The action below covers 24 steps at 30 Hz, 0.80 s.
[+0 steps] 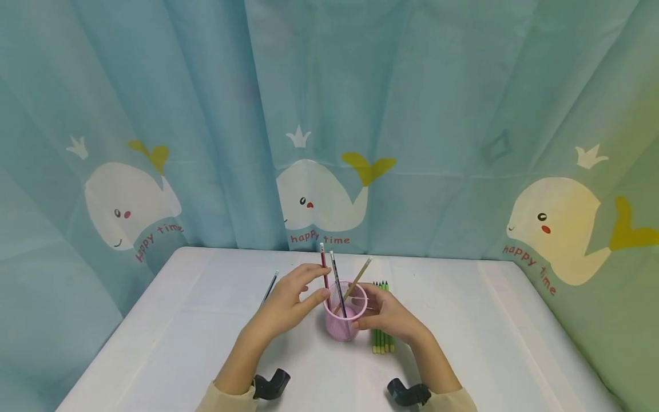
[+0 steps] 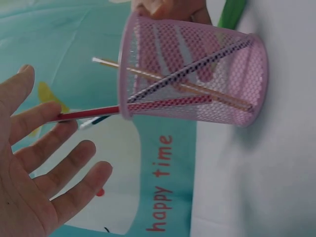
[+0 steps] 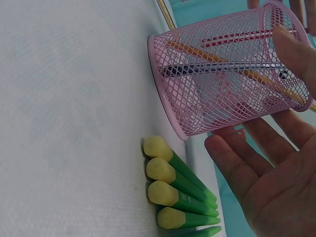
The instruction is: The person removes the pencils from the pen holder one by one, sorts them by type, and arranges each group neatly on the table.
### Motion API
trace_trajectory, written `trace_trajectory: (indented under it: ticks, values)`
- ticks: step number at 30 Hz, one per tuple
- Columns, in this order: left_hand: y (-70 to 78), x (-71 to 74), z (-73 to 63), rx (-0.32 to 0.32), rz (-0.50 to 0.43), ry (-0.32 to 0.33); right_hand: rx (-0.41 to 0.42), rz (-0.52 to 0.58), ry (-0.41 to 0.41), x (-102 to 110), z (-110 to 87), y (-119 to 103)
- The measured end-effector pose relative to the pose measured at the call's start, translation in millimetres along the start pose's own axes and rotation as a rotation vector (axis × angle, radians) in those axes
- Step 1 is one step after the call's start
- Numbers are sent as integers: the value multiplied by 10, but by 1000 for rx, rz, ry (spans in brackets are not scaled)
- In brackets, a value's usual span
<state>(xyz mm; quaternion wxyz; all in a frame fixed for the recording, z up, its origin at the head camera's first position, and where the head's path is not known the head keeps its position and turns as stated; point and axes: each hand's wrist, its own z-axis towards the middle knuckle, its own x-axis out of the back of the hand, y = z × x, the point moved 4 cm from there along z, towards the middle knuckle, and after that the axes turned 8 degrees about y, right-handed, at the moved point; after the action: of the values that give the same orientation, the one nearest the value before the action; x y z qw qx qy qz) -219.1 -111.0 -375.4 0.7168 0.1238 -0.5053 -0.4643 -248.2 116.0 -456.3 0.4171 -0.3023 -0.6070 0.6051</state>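
A pink mesh pencil holder (image 1: 340, 330) stands upright on the table with a red pencil (image 1: 324, 258), a dark patterned pencil (image 1: 337, 281) and a gold pencil (image 1: 358, 277) leaning inside. My right hand (image 1: 395, 316) holds the holder from the right, thumb on its near side and fingers behind. At the holder's left rim is my left hand (image 1: 290, 296). Its fingers are spread and nearly straight, and fingertips touch the upper end of the red pencil (image 2: 89, 113) in the left wrist view. The thumb stands apart from that pencil.
Several green pencils (image 3: 197, 202) with yellowish ends lie side by side, right of the holder. Another dark pencil (image 1: 270, 286) lies beyond my left hand, partly hidden by it. Behind the white table (image 1: 180, 326) hangs a blue curtain (image 1: 443, 217) with whale prints.
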Motion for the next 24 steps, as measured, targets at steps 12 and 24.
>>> trace_trajectory:
  ticks: [12, 24]
  values:
    - [88, 157, 7, -61, 1, 61, -5, 1, 1, -3, 18, 7]
    - [176, 335, -6, -83, -21, 127, -6, 6, 0, -8, 12, -5]
